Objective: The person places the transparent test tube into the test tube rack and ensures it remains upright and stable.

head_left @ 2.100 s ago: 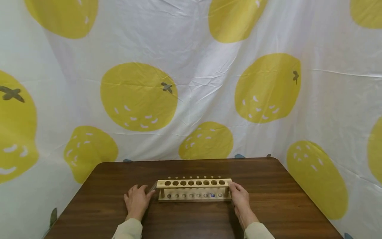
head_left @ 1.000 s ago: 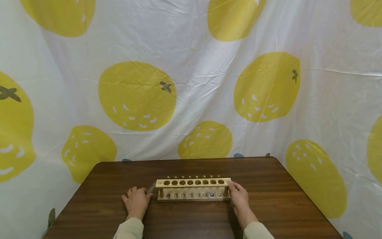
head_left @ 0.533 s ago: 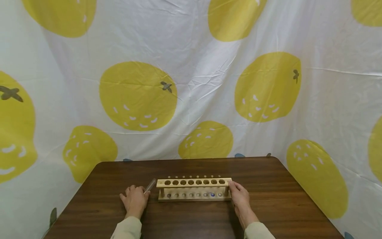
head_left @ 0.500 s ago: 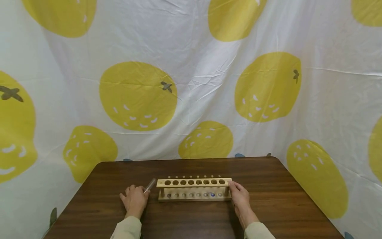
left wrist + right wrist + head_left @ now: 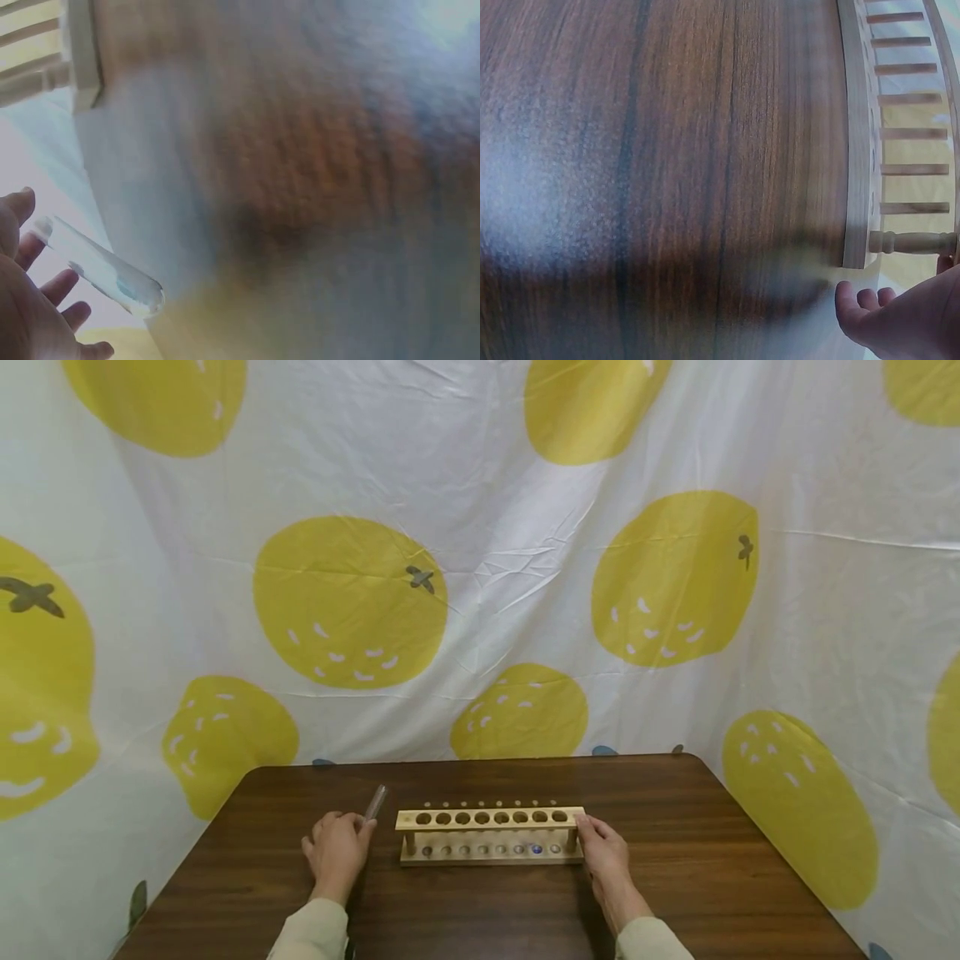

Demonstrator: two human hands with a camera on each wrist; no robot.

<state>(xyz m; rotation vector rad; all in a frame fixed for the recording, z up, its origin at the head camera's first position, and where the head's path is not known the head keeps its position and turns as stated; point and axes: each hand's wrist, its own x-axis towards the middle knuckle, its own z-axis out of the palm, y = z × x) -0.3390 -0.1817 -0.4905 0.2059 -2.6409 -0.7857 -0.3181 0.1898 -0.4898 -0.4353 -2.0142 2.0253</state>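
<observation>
My left hand (image 5: 339,850) pinches a clear glass test tube (image 5: 377,802) near its lower end, left of the rack. The tube leans up and away from me. In the left wrist view, the test tube (image 5: 105,262) lies by the thumb and index finger, its rounded end pointing away. My right hand (image 5: 606,858) grips the right end of a wooden test tube rack (image 5: 491,862). In the right wrist view, the right hand (image 5: 907,315) is at the end of the rack (image 5: 857,187); some of its fingers are hidden.
The rack has a row of holes, wells below and a row of pegs behind. A small blue spot (image 5: 536,850) shows in one well near the right end; its kind is unclear. Under everything lies a dark wood table (image 5: 480,910), with a lemon-print curtain (image 5: 480,610) behind it.
My left hand has drawn slightly left from the rack, then risen a little. The test tube, earlier low against the rack's left end, now stands apart and steeper. My right hand has stayed put.
</observation>
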